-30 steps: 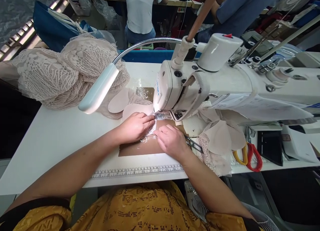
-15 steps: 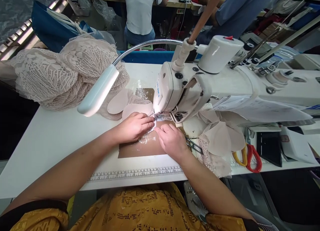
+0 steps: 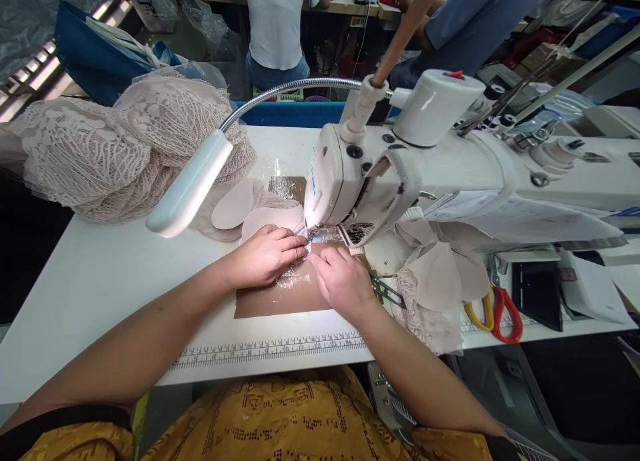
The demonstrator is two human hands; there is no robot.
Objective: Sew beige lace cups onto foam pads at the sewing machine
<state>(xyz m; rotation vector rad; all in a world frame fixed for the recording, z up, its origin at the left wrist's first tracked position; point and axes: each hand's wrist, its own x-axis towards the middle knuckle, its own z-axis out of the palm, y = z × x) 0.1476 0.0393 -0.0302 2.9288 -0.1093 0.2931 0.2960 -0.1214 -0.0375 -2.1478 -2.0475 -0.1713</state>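
A white sewing machine (image 3: 325, 181) stands over the work, its needle area just beyond my fingertips. My left hand (image 3: 270, 254) lies palm down, fingers stretched out and pressing on pale fabric beside the presser foot. My right hand (image 3: 343, 278) is closed, thumb and index finger pinching the near edge of that pale fabric piece (image 3: 308, 248); most of it is hidden by my hands. Under both hands is a brown, shiny taped sheet (image 3: 280, 300). Pale cup-shaped pieces (image 3: 273, 221) lie just past my left hand, trailing from the needle area.
A heap of beige lace (image 3: 125, 148) fills the left back, below a bendable lamp (image 3: 190, 184). To the right lie more beige cups (image 3: 440, 274), scissors with red and yellow handles (image 3: 506, 318) and a black phone-like slab (image 3: 537, 294). A ruler strip (image 3: 270, 348) runs along the front edge. Other people sit beyond.
The whole view has shifted slightly left. Less of the pale fabric shows between my hands, close to the needle area; both hands keep nearly the same pose.
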